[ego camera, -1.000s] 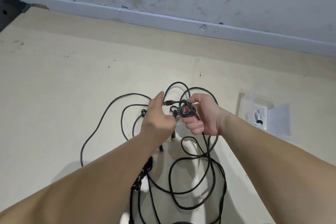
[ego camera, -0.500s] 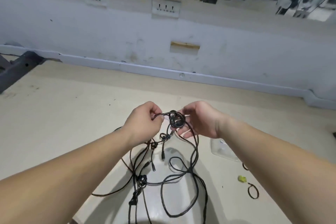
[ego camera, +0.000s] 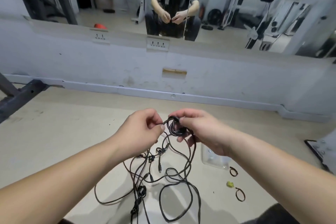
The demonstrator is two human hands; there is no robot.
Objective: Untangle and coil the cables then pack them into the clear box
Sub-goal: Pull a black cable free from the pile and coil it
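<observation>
A tangle of thin black cables (ego camera: 169, 174) lies on the beige floor and hangs up to my hands. My right hand (ego camera: 201, 132) grips a small tight coil of black cable (ego camera: 175, 127) between thumb and fingers. My left hand (ego camera: 141, 132) pinches the cable end that leads into that coil. Both hands are held above the floor. The clear box (ego camera: 214, 160) stands on the floor to the right, partly hidden behind my right wrist.
Two small dark cable ties (ego camera: 240, 193) and a yellow-green scrap (ego camera: 230, 184) lie on the floor right of the cables. A dark metal frame (ego camera: 20, 96) crosses the far left. A white wall base (ego camera: 163, 94) with a mirror above shows a seated person.
The view has tilted up, so the mirror and wall sockets have come into sight. Both hands have lifted the coil higher off the floor and kept their hold.
</observation>
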